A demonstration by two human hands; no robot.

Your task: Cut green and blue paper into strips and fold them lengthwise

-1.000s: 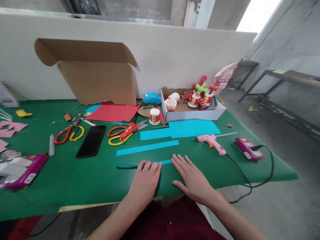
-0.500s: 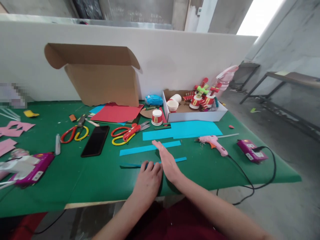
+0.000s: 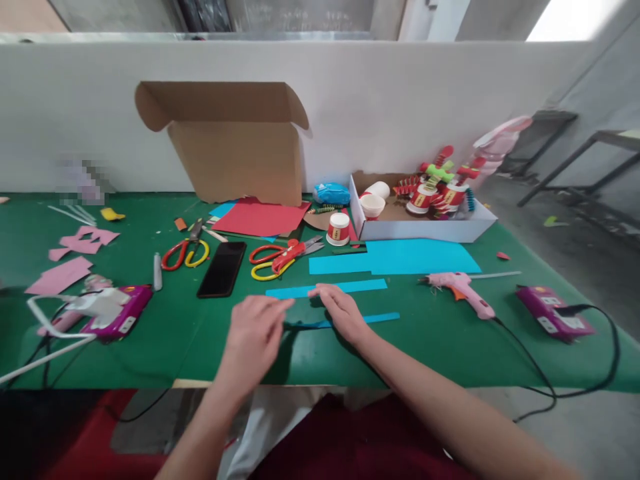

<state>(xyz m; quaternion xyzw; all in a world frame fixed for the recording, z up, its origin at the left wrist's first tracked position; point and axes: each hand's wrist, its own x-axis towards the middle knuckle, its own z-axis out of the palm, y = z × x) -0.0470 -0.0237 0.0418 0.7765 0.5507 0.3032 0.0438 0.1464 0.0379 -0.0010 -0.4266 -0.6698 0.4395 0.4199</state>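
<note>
A narrow blue paper strip point(image 3: 383, 318) lies across the green table in front of me, its left part dark and turned partly on edge. My left hand point(image 3: 253, 333) is at that strip's left end, with fingers bent and the thumb against the paper; the very tip is hidden by the hand. My right hand point(image 3: 345, 315) rests side-on over the strip's middle, fingers stretched out. Just beyond lies a wider blue strip point(image 3: 363, 286), which the right fingertips overlap in view. Behind it are larger blue paper pieces point(image 3: 417, 257).
Red-and-yellow scissors point(image 3: 285, 259), a phone point(image 3: 223, 269) and pliers point(image 3: 187, 250) lie to the left. A pink glue gun point(image 3: 463, 290) and purple power box point(image 3: 555, 313) with cords are on the right. Behind stand a paper cup point(image 3: 339, 230) and white box point(image 3: 425, 231) with crafts.
My left hand has lifted from the middle of the narrow strip and moved left to its end. My right hand stays over the strip. The view has shifted, moving everything rightward.
</note>
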